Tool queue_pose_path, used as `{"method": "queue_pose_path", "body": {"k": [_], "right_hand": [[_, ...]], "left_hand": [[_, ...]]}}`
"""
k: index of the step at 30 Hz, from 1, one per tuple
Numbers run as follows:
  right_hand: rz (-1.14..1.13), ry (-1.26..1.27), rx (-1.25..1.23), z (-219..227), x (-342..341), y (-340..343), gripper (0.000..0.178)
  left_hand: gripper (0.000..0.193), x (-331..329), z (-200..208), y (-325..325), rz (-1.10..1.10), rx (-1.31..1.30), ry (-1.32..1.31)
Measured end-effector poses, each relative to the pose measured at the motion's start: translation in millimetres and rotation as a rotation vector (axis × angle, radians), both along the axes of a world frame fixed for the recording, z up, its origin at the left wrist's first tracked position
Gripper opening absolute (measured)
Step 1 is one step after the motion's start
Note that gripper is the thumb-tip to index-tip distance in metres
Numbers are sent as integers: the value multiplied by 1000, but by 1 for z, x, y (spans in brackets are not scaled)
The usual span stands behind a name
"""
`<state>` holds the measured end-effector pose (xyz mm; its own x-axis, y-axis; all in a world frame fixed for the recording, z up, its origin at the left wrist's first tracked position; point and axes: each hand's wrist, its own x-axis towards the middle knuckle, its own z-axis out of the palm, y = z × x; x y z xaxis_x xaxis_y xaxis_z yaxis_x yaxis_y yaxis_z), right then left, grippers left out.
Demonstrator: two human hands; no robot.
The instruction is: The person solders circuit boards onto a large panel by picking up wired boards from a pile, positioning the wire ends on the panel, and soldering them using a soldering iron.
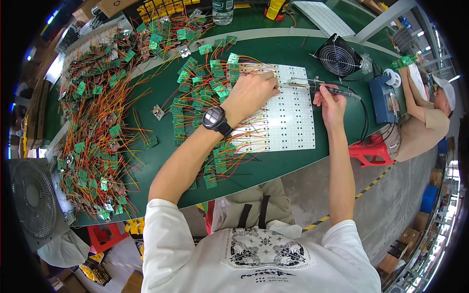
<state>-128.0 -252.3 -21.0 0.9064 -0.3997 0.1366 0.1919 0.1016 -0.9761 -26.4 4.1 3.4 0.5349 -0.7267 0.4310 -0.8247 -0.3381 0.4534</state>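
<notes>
A white perforated panel (291,127) lies on the green table. Rows of small green circuit boards (218,68) line its left side, their thin red and yellow wires (251,128) reaching onto it. Over the panel's upper part is my left hand (251,93), fingers pinched together; what they grip is hidden. A watch sits on that wrist. My right hand (331,105) holds a soldering iron (337,90) by its dark handle, right of the panel. The iron's slim metal front end points left, close to my left fingertips.
A big heap of wired circuit boards (93,141) covers the table's left. Behind the panel stand a black fan (337,58), a bottle (223,12) and a yellow-and-red can (276,9). A blue soldering station (383,99) with a cable is at right, near a seated co-worker (422,115).
</notes>
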Motion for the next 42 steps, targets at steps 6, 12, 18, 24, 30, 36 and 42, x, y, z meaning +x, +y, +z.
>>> {"method": "queue_pose_path", "body": {"k": [6, 12, 18, 24, 30, 36, 42], "right_hand": [[-6, 18, 6, 3, -2, 3, 20], [12, 47, -27, 5, -3, 5, 20], [26, 46, -36, 4, -3, 5, 20], [23, 42, -53, 3, -2, 4, 20], [42, 38, -57, 4, -2, 5, 20], [28, 46, -55, 3, -3, 4, 20], [22, 38, -41, 2, -2, 3, 21]], "left_hand": [[15, 0, -1, 0, 31, -21, -4], [14, 0, -3, 1, 76, 22, -8], [14, 1, -2, 1, 64, -3, -2], [14, 1, -2, 1, 64, -19, 23], [14, 2, -4, 1, 58, -36, 25], [13, 2, -5, 1, 54, -45, -14], [13, 3, -6, 1, 47, -55, 19]]}}
